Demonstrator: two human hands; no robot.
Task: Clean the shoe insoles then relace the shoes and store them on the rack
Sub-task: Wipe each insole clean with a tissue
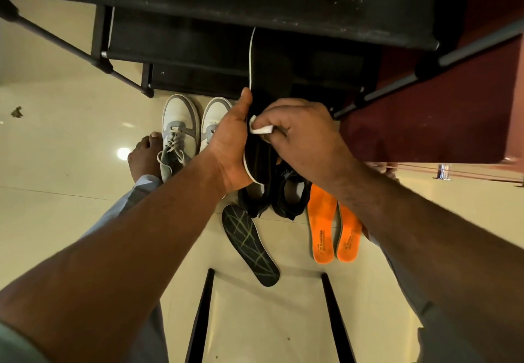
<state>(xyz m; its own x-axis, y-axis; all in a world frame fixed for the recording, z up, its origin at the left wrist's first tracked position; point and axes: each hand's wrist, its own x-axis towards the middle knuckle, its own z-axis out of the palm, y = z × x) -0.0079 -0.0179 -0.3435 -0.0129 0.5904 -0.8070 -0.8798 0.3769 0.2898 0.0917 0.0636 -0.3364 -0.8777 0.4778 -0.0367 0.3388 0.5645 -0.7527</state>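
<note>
My left hand (231, 147) grips a long black insole (265, 79) with a white edge, held upright in front of the rack. My right hand (300, 136) pinches a small white wipe (261, 128) against the insole's face. Below my hands stand two black shoes (283, 195) on the floor. A second black insole (249, 245) with pale green lines lies on the tiles. Two orange insoles (334, 226) lie side by side to its right. A pair of white and grey sneakers (192, 127) stands to the left, the left one laced.
The black shoe rack (226, 17) with metal poles fills the top of the view. A dark red wall panel (425, 113) is at the right. My bare foot (144, 155) rests beside the sneakers. Black stool legs (201, 314) frame the tiled floor near me.
</note>
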